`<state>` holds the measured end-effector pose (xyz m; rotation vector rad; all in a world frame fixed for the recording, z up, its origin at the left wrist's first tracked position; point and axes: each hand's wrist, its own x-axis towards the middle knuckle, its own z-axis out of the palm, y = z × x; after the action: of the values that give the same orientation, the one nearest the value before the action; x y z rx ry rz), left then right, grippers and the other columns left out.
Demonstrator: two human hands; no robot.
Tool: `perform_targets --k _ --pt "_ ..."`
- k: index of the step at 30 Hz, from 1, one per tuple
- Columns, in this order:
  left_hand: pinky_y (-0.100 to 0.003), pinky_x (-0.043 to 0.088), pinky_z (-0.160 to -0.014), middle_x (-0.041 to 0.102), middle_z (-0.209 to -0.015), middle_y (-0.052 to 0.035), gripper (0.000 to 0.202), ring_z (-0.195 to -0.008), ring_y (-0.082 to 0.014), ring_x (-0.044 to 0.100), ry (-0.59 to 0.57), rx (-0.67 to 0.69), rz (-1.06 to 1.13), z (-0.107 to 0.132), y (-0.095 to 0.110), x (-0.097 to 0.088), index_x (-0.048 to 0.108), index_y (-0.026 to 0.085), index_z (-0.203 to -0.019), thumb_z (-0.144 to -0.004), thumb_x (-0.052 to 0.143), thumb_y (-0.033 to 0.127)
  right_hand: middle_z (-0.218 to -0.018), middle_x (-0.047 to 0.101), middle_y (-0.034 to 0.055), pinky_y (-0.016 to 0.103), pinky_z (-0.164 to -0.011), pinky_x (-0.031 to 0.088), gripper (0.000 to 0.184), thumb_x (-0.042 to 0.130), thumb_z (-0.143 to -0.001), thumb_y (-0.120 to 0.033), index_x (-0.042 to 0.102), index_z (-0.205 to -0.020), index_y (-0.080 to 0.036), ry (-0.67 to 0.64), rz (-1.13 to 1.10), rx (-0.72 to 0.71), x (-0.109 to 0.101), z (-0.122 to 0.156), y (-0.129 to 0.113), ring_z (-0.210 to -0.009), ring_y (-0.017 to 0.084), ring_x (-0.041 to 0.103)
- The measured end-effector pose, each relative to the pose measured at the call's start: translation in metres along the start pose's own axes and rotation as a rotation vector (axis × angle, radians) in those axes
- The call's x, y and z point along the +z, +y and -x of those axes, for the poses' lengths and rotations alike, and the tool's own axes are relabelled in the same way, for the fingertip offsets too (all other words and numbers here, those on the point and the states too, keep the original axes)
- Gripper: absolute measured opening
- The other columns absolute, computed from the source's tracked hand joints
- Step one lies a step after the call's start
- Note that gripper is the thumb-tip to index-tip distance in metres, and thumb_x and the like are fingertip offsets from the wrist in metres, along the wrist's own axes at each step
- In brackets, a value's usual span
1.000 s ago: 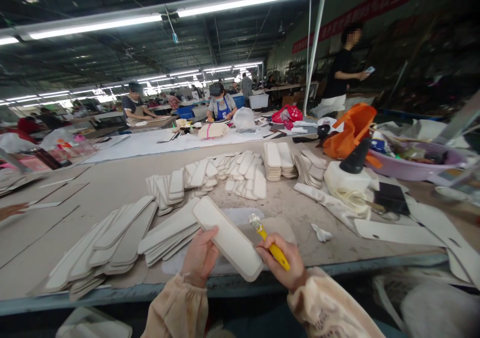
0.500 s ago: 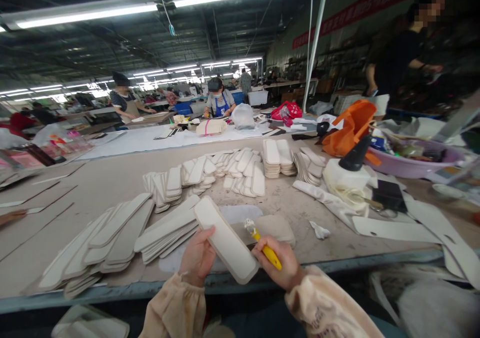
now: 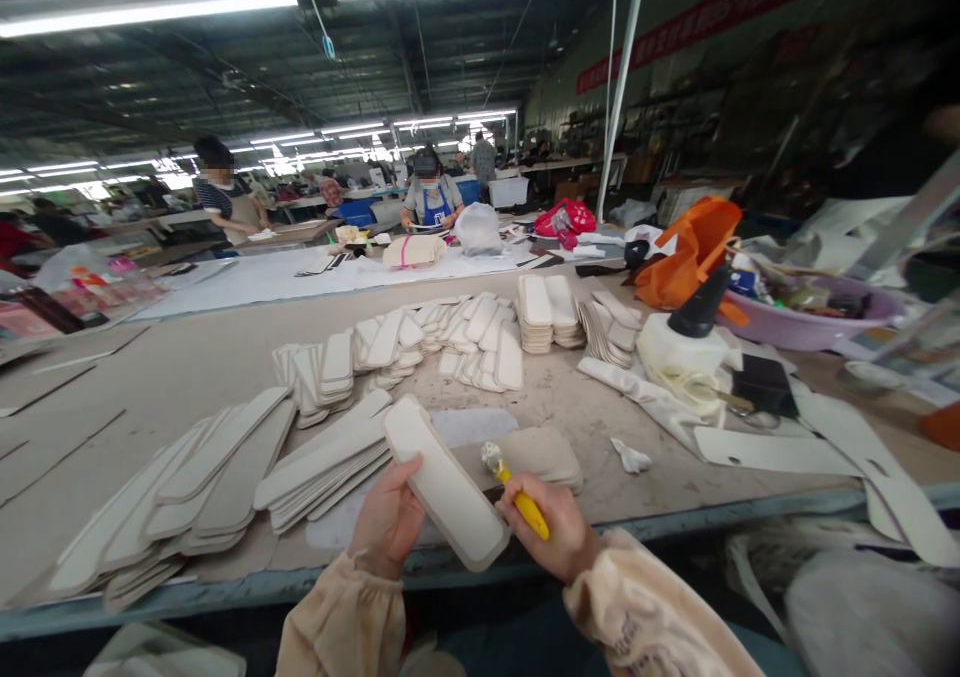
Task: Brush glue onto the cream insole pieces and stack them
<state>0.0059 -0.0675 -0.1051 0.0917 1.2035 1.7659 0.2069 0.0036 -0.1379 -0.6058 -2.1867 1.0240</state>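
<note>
My left hand (image 3: 386,519) grips a long off-white panel with rounded corners (image 3: 451,492), thumb on its upper face, tilted above the table's near edge. A thinner white layer seems to lie on the panel, inside a greyer border. In my right hand (image 3: 556,529) is a yellow-handled brush (image 3: 529,513), its whitish, clumped head pointing up and away. The right fingers are close to the panel's lower right edge; whether they touch it I cannot tell. Stacks of similar panels (image 3: 322,472) lie fanned out to the left, and a greyish panel pile (image 3: 544,454) lies behind the brush.
More panel stacks (image 3: 536,307) stand farther back. At right are a white container with a black cone top (image 3: 694,342), scissors (image 3: 750,412), white strips (image 3: 772,452), an orange bag (image 3: 682,252) and a purple basin (image 3: 817,322). Co-workers (image 3: 435,197) are across the table.
The whole view has shifted slightly, so the table things sit a little farther left. Both hands keep their holds on the panel and brush. The person at far right has moved mostly out of view.
</note>
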Motion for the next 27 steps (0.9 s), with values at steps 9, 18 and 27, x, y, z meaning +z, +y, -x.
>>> perform_targets --k 9,18,27 --pt "-0.027 0.058 -0.064 0.071 -0.081 -0.0081 0.019 -0.068 -0.0166 0.068 -0.007 -0.021 0.036 -0.0018 -0.0035 -0.0034 0.063 0.009 -0.096 -0.079 0.057 0.003 -0.067 0.057 -0.004 0.02 -0.06 0.041 0.009 0.052 -0.089 -0.024 0.052 -0.08 -0.022 -0.015 -0.019 0.0 -0.0043 0.0008 -0.0019 -0.06 0.011 0.055" --pt "-0.023 0.057 -0.059 0.071 -0.076 -0.0055 0.021 -0.063 -0.014 0.066 0.029 -0.028 0.05 -0.0026 -0.0053 0.0016 0.064 0.01 -0.095 -0.078 0.056 0.001 -0.068 0.059 -0.0047 0.02 -0.061 0.042 0.006 0.053 -0.086 -0.019 0.052 -0.083 -0.024 -0.022 -0.009 -0.009 -0.0047 0.002 0.0011 -0.062 0.011 0.057" --pt "-0.024 0.057 -0.062 0.072 -0.08 -0.006 0.023 -0.067 -0.0146 0.067 0.011 -0.034 0.042 -0.0049 -0.0068 -0.0012 0.064 0.011 -0.1 -0.079 0.056 0.002 -0.072 0.062 -0.0035 0.021 -0.063 0.043 0.007 0.051 -0.085 -0.018 0.052 -0.083 -0.024 -0.038 -0.004 -0.013 -0.0058 0.0013 -0.0006 -0.066 0.012 0.059"
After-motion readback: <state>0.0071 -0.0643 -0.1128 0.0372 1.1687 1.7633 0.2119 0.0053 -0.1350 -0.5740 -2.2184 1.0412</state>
